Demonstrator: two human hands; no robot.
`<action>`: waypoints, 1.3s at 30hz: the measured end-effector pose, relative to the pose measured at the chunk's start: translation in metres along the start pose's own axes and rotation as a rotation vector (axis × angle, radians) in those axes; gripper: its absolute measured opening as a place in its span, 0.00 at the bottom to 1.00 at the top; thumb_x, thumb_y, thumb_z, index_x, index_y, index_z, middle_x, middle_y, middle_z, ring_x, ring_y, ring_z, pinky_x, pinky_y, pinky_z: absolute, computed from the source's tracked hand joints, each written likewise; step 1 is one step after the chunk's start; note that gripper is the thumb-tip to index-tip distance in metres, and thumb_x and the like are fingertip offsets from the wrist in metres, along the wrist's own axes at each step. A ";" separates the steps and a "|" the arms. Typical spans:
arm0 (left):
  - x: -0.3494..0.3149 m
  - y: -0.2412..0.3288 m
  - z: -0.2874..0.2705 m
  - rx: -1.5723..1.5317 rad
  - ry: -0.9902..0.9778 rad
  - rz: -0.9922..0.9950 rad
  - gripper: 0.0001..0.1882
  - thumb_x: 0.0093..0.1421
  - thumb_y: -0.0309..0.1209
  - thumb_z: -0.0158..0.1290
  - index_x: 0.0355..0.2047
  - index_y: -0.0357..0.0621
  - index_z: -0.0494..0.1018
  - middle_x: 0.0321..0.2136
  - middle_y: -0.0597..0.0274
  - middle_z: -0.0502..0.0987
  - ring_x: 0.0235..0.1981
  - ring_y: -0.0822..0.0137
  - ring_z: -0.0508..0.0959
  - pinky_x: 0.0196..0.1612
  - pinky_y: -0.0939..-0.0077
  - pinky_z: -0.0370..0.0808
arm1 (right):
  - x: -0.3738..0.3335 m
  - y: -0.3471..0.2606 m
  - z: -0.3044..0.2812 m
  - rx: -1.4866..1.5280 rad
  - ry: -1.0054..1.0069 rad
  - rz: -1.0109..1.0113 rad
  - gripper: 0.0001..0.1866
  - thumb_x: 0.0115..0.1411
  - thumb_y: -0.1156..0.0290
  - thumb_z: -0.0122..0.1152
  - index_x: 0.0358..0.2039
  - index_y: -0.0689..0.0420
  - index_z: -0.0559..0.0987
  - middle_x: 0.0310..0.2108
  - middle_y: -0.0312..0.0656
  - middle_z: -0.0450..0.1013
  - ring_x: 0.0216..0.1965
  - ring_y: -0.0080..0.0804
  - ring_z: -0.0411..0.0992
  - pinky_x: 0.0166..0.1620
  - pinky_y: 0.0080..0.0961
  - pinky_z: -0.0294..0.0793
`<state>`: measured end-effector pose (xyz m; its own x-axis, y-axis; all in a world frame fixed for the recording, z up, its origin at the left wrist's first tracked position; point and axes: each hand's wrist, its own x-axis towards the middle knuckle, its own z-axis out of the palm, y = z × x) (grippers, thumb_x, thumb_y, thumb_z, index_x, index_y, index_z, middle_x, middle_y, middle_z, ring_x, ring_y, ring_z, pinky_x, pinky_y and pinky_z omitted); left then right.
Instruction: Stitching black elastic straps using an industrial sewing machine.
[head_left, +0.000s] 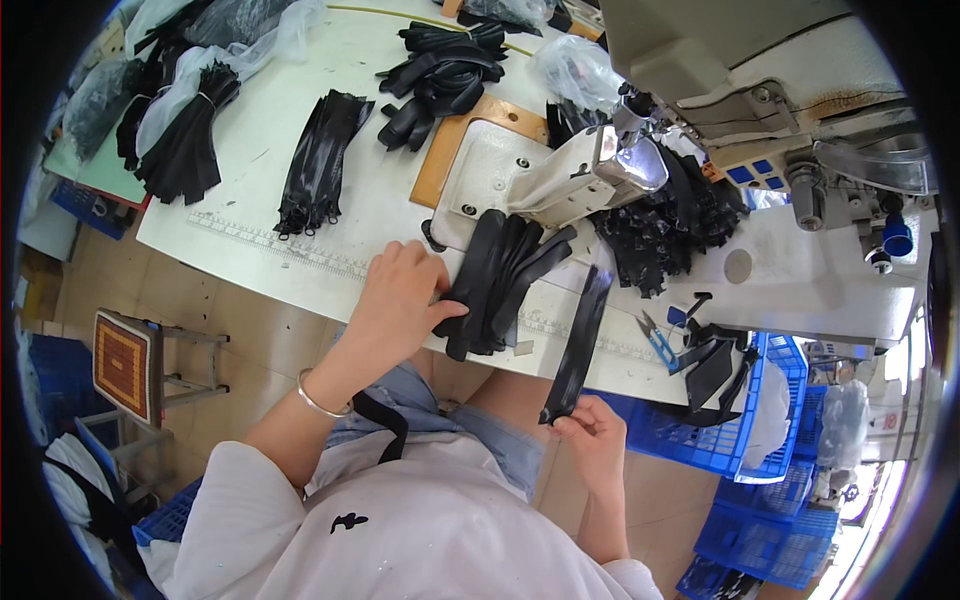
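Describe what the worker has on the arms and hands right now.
Both forearms are bare, with white sleeves ending near the elbows. The left wrist carries a thin silver bangle. The left hand and right hand wear no gloves; no rings are visible.

My own body, seen from above: a white top (420, 530) with a small black mark on the chest, light blue denim (470, 425) just beyond its hem, and a thin silver bangle (318, 403) on my left wrist, beside the top's left sleeve.
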<state>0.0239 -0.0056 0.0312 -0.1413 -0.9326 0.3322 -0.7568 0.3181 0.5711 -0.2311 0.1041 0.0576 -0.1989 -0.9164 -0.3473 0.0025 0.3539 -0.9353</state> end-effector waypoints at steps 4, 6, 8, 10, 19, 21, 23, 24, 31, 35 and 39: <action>0.002 0.001 -0.004 -0.223 -0.152 -0.233 0.13 0.47 0.29 0.64 0.28 0.39 0.70 0.25 0.63 0.71 0.28 0.65 0.72 0.31 0.73 0.68 | 0.011 0.002 -0.007 -0.137 -0.178 -0.070 0.05 0.53 0.85 0.60 0.32 0.68 0.78 0.27 0.43 0.76 0.27 0.26 0.76 0.33 0.20 0.75; 0.012 -0.001 -0.011 -0.478 -0.199 -0.333 0.11 0.49 0.27 0.63 0.28 0.39 0.71 0.26 0.65 0.73 0.24 0.70 0.72 0.27 0.75 0.68 | 0.012 -0.017 0.004 -0.059 -0.267 -0.033 0.02 0.54 0.84 0.59 0.29 0.68 0.78 0.27 0.42 0.76 0.27 0.27 0.76 0.33 0.19 0.75; 0.010 -0.003 -0.015 -0.721 -0.245 -0.443 0.08 0.52 0.26 0.61 0.29 0.39 0.73 0.27 0.67 0.75 0.21 0.75 0.72 0.22 0.78 0.68 | 0.014 -0.037 0.016 -0.105 -0.309 -0.073 0.02 0.53 0.84 0.59 0.29 0.69 0.77 0.26 0.42 0.76 0.26 0.26 0.76 0.32 0.18 0.74; 0.003 -0.005 -0.016 -1.571 -0.337 -0.729 0.04 0.56 0.24 0.58 0.32 0.39 0.74 0.29 0.67 0.77 0.22 0.80 0.73 0.23 0.85 0.70 | 0.017 -0.064 0.034 -0.213 -0.345 -0.153 0.03 0.53 0.82 0.60 0.29 0.69 0.77 0.26 0.42 0.76 0.26 0.25 0.76 0.31 0.17 0.73; 0.004 0.021 -0.002 -1.666 -0.213 -0.740 0.08 0.62 0.30 0.53 0.32 0.37 0.76 0.25 0.65 0.77 0.23 0.75 0.76 0.25 0.82 0.74 | 0.087 -0.071 0.081 -0.334 -0.349 -0.912 0.06 0.56 0.75 0.60 0.31 0.66 0.75 0.25 0.40 0.75 0.24 0.24 0.74 0.29 0.19 0.72; 0.011 0.029 -0.005 -1.662 -0.206 -0.697 0.09 0.62 0.31 0.53 0.31 0.37 0.76 0.24 0.65 0.76 0.24 0.75 0.76 0.25 0.82 0.74 | 0.083 -0.073 0.078 -0.290 -0.395 -0.563 0.07 0.57 0.74 0.59 0.31 0.66 0.75 0.25 0.40 0.75 0.24 0.24 0.74 0.29 0.19 0.72; 0.019 0.041 -0.011 -1.598 -0.118 -0.781 0.08 0.60 0.31 0.55 0.28 0.37 0.76 0.22 0.65 0.76 0.21 0.76 0.74 0.23 0.83 0.73 | 0.080 -0.075 0.074 -0.241 -0.421 -0.208 0.08 0.58 0.73 0.59 0.32 0.66 0.74 0.25 0.39 0.75 0.23 0.23 0.73 0.28 0.19 0.72; 0.018 0.041 -0.009 -1.595 -0.125 -0.787 0.08 0.60 0.31 0.55 0.28 0.37 0.76 0.22 0.65 0.76 0.21 0.76 0.74 0.23 0.83 0.73 | 0.077 -0.076 0.074 -0.232 -0.443 -0.177 0.08 0.59 0.73 0.58 0.32 0.66 0.73 0.24 0.39 0.75 0.23 0.23 0.73 0.28 0.18 0.72; 0.026 0.047 -0.004 -1.190 -0.156 -0.578 0.09 0.56 0.29 0.60 0.29 0.34 0.77 0.20 0.65 0.76 0.18 0.79 0.73 0.21 0.85 0.72 | 0.086 -0.068 0.066 -0.057 -0.492 -0.138 0.10 0.60 0.69 0.58 0.31 0.65 0.74 0.25 0.41 0.76 0.24 0.22 0.74 0.28 0.16 0.73; 0.027 0.047 -0.004 -1.152 -0.141 -0.527 0.09 0.56 0.29 0.59 0.31 0.33 0.78 0.22 0.64 0.77 0.19 0.78 0.74 0.22 0.86 0.73 | 0.090 -0.066 0.061 -0.065 -0.574 -0.049 0.12 0.61 0.66 0.59 0.31 0.65 0.76 0.24 0.40 0.76 0.23 0.21 0.74 0.28 0.15 0.73; 0.028 0.050 -0.004 -1.162 -0.140 -0.528 0.09 0.56 0.28 0.59 0.32 0.33 0.78 0.22 0.64 0.77 0.19 0.78 0.74 0.23 0.86 0.73 | 0.089 -0.064 0.061 -0.051 -0.569 -0.066 0.13 0.61 0.65 0.60 0.30 0.64 0.78 0.22 0.39 0.76 0.22 0.20 0.73 0.27 0.14 0.73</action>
<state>-0.0148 -0.0155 0.0721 -0.1153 -0.9779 -0.1743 0.2468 -0.1982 0.9486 -0.1891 -0.0112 0.0829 0.3614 -0.8881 -0.2839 -0.0423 0.2886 -0.9565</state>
